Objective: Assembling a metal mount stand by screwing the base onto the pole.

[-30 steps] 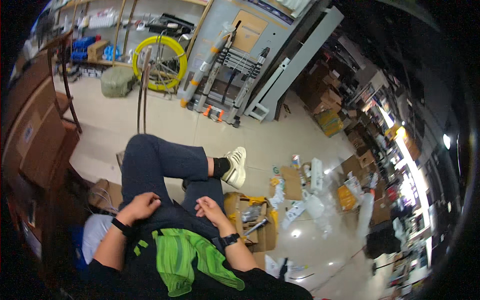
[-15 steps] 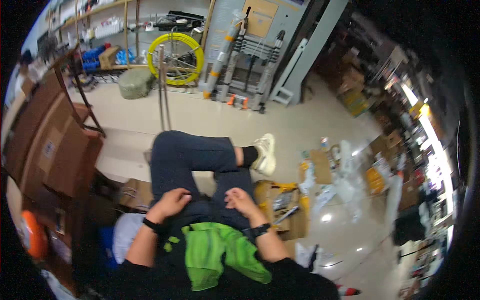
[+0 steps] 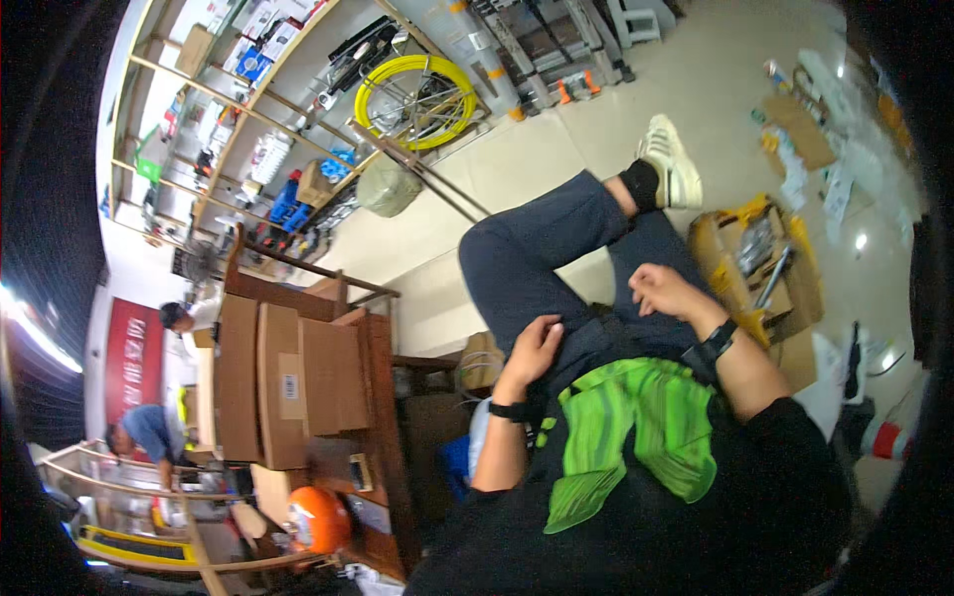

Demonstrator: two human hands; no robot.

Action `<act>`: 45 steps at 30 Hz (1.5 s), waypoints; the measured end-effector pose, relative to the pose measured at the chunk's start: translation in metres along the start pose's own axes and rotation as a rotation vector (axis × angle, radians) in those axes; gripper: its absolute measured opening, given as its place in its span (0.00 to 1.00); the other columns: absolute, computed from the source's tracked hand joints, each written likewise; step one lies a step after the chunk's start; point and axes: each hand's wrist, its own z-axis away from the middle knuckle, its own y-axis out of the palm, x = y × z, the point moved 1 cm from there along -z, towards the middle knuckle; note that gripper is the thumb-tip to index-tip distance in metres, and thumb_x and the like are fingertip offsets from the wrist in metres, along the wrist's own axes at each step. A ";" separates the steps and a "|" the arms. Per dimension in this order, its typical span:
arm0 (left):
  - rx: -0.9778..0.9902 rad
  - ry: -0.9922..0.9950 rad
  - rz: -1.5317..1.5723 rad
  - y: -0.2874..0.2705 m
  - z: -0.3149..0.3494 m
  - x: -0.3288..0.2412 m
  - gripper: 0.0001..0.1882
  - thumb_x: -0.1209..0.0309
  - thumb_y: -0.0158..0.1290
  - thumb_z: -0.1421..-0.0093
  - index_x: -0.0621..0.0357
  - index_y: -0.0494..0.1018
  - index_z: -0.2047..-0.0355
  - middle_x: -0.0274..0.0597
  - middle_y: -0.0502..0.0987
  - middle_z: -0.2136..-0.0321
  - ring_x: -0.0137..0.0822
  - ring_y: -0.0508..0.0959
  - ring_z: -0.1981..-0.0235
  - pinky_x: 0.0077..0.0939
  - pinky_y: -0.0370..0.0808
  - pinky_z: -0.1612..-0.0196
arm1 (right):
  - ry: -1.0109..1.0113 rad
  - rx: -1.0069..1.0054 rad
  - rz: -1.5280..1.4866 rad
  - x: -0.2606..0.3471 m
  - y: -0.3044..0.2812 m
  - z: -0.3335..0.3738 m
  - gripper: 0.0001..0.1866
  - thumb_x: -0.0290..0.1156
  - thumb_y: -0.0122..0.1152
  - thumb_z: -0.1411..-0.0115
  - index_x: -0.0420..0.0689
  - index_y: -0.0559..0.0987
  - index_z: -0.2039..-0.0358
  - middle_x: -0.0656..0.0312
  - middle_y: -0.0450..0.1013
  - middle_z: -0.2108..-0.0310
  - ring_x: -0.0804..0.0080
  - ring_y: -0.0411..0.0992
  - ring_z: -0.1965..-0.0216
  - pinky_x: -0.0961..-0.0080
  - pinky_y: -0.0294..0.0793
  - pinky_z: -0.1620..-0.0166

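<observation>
Seated, one leg crossed. My left hand (image 3: 535,348) rests at my lap against the dark blue-grey cloth trousers (image 3: 527,253), fingers loosely extended, gripping nothing. My right hand (image 3: 664,290) sits above the other thigh, fingers half curled; no object shows, but I cannot tell whether the fingertips pinch something small. Trousers lie directly beneath both hands. Bright green striped cloth (image 3: 593,422) hangs down my black shirt (image 3: 676,536), just behind the wrists.

Judgement on holding this pose well: wrists slack, forearm weight even, shoulders low. Best to keep the right elbow clear of the open brown cardboard box with yellow tape (image 3: 807,283), near that side, and the crossed leg's cream striped sneaker (image 3: 676,171) balanced.
</observation>
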 end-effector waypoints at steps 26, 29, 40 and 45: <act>-0.045 -0.031 -0.041 -0.007 0.004 -0.003 0.15 0.64 0.48 0.41 0.63 0.71 0.59 0.54 0.75 0.63 0.47 0.75 0.60 0.33 0.71 0.57 | -0.009 0.030 -0.027 -0.007 0.003 -0.009 0.12 0.37 0.49 0.38 0.42 0.70 0.62 0.61 0.71 0.74 0.76 0.71 0.78 0.80 0.73 0.74; -0.081 0.057 -0.046 -0.010 0.006 0.003 0.14 0.65 0.48 0.42 0.64 0.71 0.61 0.54 0.75 0.66 0.47 0.75 0.63 0.33 0.71 0.60 | 0.015 0.032 0.002 -0.005 0.007 -0.011 0.13 0.37 0.49 0.38 0.41 0.69 0.61 0.60 0.71 0.74 0.74 0.72 0.78 0.80 0.73 0.74; -0.122 -0.005 0.046 -0.009 0.015 -0.015 0.13 0.68 0.51 0.44 0.66 0.70 0.63 0.50 0.73 0.73 0.41 0.74 0.71 0.30 0.71 0.66 | 0.034 0.058 0.045 0.005 0.008 0.004 0.11 0.36 0.45 0.36 0.41 0.68 0.63 0.61 0.70 0.73 0.76 0.71 0.78 0.83 0.69 0.74; -0.044 -0.077 0.008 -0.016 0.015 -0.015 0.13 0.67 0.50 0.43 0.64 0.71 0.62 0.51 0.74 0.68 0.44 0.76 0.66 0.32 0.71 0.62 | 0.049 0.040 0.005 -0.001 0.012 0.000 0.11 0.35 0.47 0.37 0.40 0.68 0.62 0.60 0.70 0.73 0.76 0.72 0.78 0.82 0.72 0.74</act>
